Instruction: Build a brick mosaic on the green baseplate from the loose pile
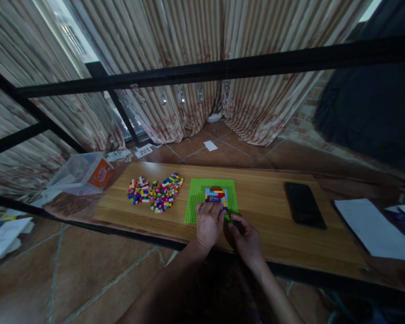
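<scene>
A green studded baseplate [195,193] lies on the wooden board in front of me. Coloured toy bricks [217,194] in red, blue, yellow and light blue form a roughly square build on it. My left hand [209,223] rests over the near part of this build, its fingers curled down and hiding some bricks. Close by, at the plate's near right corner, my right hand [246,238] has thumb and fingers drawn together. What either hand pinches is too small and dark to make out.
Loose bricks [157,193] lie in a heap left of the plate. A clear plastic box [74,173] with an orange label stands farther left. To the right are a black phone [303,204] and white paper [374,227]. A dark metal bar [189,74] crosses beyond the board [263,189].
</scene>
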{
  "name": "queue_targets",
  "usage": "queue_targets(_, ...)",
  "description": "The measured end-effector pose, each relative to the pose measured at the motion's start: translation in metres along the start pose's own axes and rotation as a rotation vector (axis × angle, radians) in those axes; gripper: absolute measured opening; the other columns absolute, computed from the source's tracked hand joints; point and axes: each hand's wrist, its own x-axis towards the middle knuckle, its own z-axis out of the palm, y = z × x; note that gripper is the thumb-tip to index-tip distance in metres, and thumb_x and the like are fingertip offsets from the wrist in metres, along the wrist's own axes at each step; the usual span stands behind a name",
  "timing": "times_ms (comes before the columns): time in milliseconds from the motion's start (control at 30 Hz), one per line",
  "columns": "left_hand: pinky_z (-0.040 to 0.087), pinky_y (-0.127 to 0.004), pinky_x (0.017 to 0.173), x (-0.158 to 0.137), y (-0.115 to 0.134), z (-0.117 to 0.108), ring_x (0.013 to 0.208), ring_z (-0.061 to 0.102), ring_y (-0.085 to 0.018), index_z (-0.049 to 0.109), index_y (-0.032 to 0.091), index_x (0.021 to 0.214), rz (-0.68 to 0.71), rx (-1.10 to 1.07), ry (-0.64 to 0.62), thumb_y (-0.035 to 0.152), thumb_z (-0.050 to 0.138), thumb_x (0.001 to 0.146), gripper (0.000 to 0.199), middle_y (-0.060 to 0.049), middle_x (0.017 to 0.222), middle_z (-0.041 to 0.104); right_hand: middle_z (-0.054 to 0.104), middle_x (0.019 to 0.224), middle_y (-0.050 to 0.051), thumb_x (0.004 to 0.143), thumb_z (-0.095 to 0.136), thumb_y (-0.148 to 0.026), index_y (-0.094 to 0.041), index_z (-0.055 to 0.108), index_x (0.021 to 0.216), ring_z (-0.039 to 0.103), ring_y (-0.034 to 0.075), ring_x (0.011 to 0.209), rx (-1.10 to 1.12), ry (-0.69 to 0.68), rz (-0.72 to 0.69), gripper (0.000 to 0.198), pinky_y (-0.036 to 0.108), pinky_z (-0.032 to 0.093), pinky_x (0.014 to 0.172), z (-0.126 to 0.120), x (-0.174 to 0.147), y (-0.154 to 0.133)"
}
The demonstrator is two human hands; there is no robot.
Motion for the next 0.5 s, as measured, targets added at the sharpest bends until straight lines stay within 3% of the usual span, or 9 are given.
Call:
queue_targets(267,0.035,-0.041,0.097,0.001,-0.002,0.0,0.081,0.062,-0.017,0.066,0.021,0.079,-0.018,0.044,0.135,0.017,0.053,0.089,0.017,-0.003,0.079,0.067,0.067,0.109,0.011,0.081,0.058,-0.041,-0.019,0.065,0.104,0.064,0.025,0.096,-0.037,-0.026,-0.01,0.033,0.042,0.048,0.09,-0.001,-0.003,0.0)
queue_targets(500,0.033,-0.043,0.098,0.001,0.007,0.014,0.08,0.061,-0.018,0.066,0.021,0.08,-0.07,0.04,0.137,0.019,0.056,0.087,0.012,-0.002,0.077,0.066,0.068,0.107,0.011,0.081,0.058,-0.039,-0.019,0.066,0.101,0.063,0.024,0.098,-0.047,-0.013,-0.069,0.03,0.043,0.048,0.092,-0.001,-0.003,-0.001)
